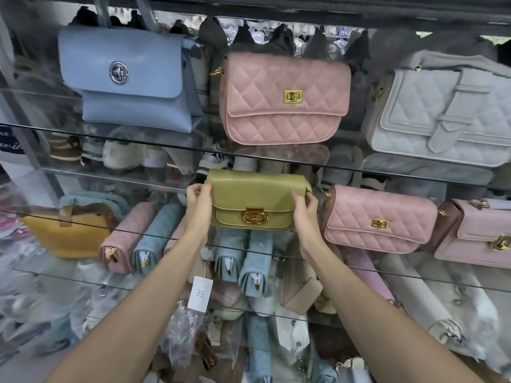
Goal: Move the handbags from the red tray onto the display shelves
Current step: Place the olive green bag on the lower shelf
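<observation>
An olive-green handbag with a gold clasp stands upright on the middle glass shelf. My left hand grips its left end and my right hand grips its right end. A pink quilted handbag sits just to its right on the same shelf. On the upper glass shelf stand a light-blue handbag, a larger pink quilted handbag and a white quilted handbag. The red tray is out of view.
A mustard bag stands at the left of the middle shelf and a pale pink bag at the far right. Pink and blue quilted pouches lie beneath and beside the green bag. A paper price tag hangs below. Plastic-wrapped goods fill the lower shelves.
</observation>
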